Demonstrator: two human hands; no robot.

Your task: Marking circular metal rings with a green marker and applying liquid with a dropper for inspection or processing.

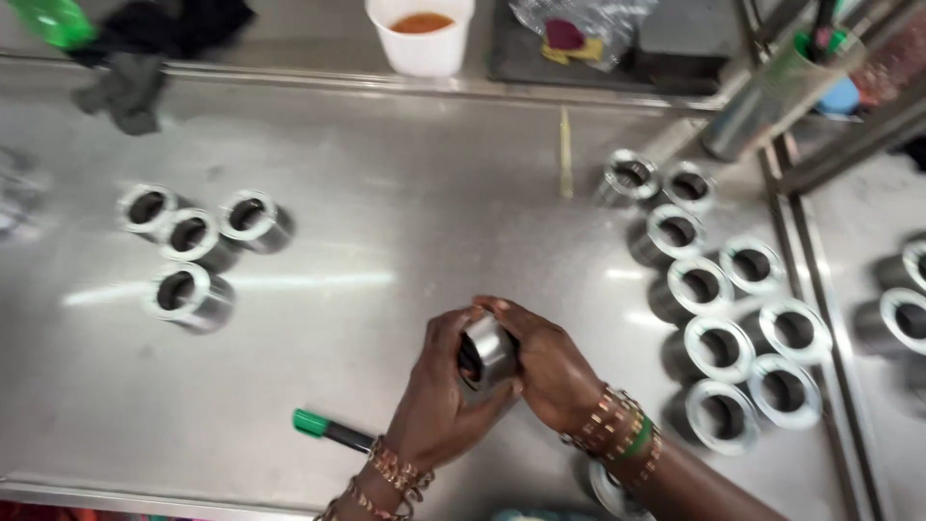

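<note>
Both my hands hold one shiny metal ring (487, 350) just above the steel table (386, 241), low in the middle of the head view. My left hand (439, 396) cups it from the left and below. My right hand (548, 362) wraps it from the right and over the top. Each wrist wears bracelets. A marker with a green cap (328, 429) lies on the table just left of my left wrist.
Several metal rings (193, 246) stand at the left and several more (733, 328) at the right. At the far edge are a white cup with orange liquid (422, 34), dark cloth (145, 48) and a metal cylinder (772, 96). A thin yellow stick (565, 152) lies mid-table.
</note>
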